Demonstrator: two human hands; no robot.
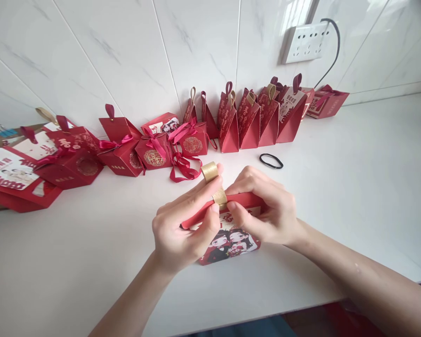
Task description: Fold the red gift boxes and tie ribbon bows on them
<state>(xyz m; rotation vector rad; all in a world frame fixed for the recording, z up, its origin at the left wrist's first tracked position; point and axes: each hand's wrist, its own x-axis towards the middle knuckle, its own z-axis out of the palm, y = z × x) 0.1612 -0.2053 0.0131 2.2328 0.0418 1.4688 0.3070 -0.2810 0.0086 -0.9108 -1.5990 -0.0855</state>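
A red gift box [230, 243] with a printed cartoon couple on its front stands on the white table near the front edge. My left hand [187, 220] grips the left part of its top edge between thumb and fingers. On the right part of that edge, my right hand [266, 206] is pinched with thumb and index finger. Between the hands, a gold ribbon loop [210, 172] rises from the middle of the top, passing by my left fingers. The ribbon's lower end lies at the box's top edge, by both thumbs. My palms hide the box's sides.
Several red boxes [228, 126] with ribbon loops line the tiled wall. Bow-tied boxes [154, 152] and flat red packaging [10, 173] stand left. A black elastic band [271, 161] lies on the white table [91, 262]. A socket strip [306, 43] hangs on the wall.
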